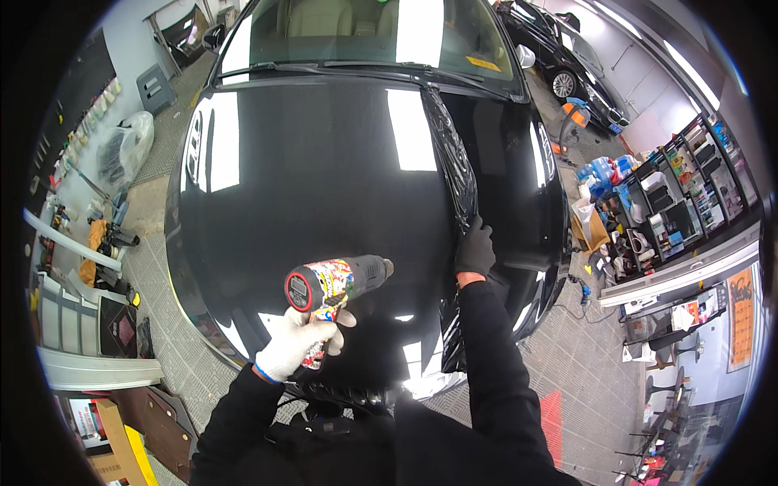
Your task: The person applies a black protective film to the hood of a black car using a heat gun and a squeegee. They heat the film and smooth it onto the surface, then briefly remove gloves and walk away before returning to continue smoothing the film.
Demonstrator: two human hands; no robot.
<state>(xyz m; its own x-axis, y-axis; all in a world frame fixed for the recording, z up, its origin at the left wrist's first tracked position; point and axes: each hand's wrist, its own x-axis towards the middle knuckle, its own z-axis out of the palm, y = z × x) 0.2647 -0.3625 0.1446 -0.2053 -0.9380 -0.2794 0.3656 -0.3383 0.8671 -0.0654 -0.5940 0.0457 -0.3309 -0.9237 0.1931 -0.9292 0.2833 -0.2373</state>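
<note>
My left hand (293, 344), in a white glove with a blue cuff edge, is closed round the handle of a heat gun (348, 277). Colourful stickers cover the gun, and a small round display faces me. Its metal nozzle points right, above the glossy black car hood (312, 154). On the right part of the hood, my right hand (476, 249) in a black glove is closed on a wrinkled strip of black film (455, 158). The film runs from near the windshield, past that hand, down to the hood's front edge. My right fingertips are partly hidden.
Beyond the hood stands the windshield with wipers (381, 69). A shelf unit (681, 194) full of supplies and an orange vacuum cleaner (577, 113) stand at right. Another black car (567, 57) is parked behind. Grey floor tiles (174, 292) surround the car; a cord (585, 296) lies at right.
</note>
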